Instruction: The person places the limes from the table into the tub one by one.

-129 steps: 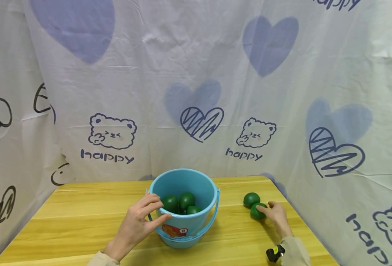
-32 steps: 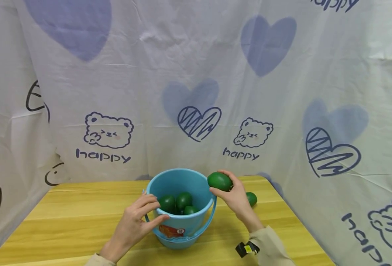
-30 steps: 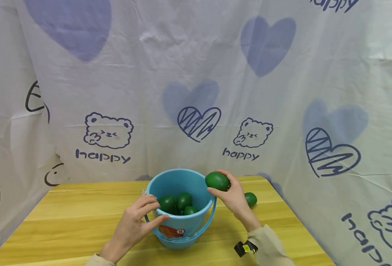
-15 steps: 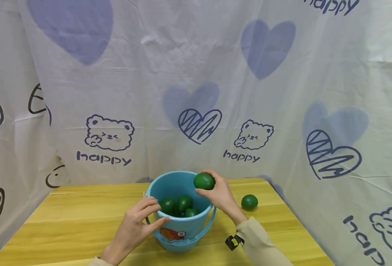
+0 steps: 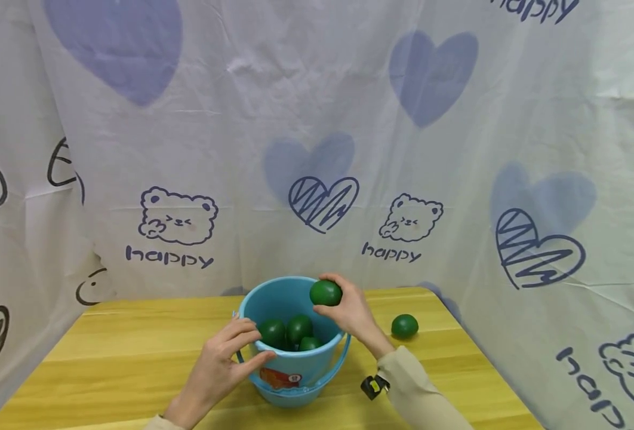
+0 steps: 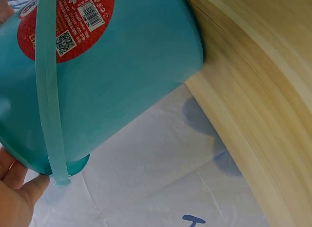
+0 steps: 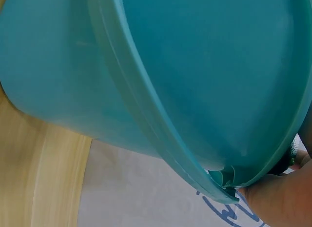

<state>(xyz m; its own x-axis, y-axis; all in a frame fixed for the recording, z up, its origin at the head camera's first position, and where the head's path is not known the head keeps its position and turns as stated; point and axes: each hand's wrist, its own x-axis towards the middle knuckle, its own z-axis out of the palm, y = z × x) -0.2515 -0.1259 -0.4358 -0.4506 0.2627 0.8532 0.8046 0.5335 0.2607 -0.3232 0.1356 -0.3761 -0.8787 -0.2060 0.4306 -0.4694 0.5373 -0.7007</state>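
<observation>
A light blue bucket [image 5: 317, 365] stands on the table. My left hand [image 5: 217, 358] grips its near-left rim, thumb outside and fingers over the edge. In the left wrist view, that hand [image 6: 17, 197] pinches the rim close to where the handle [image 6: 48, 100] joins. My right hand [image 5: 351, 310] holds a dark green avocado [image 5: 325, 293] between thumb and fingers, over the right side of the bucket's mouth. Several avocados [image 5: 299, 328] lie inside, partly hidden by the front wall. In the right wrist view the thumb side of my right hand [image 7: 280, 202] shows beside the rim.
One more avocado [image 5: 405, 326] lies on the wooden table [image 5: 134, 352], right of the bucket. A white cloth [image 5: 252, 89] with hearts and bears hangs behind and along both sides. A small black device [image 5: 372, 387] is at my right wrist.
My right hand has picked up the nearer of two avocados on the table and carried it left over the bucket, moving only slightly in the last half second. My left hand stays on the rim.
</observation>
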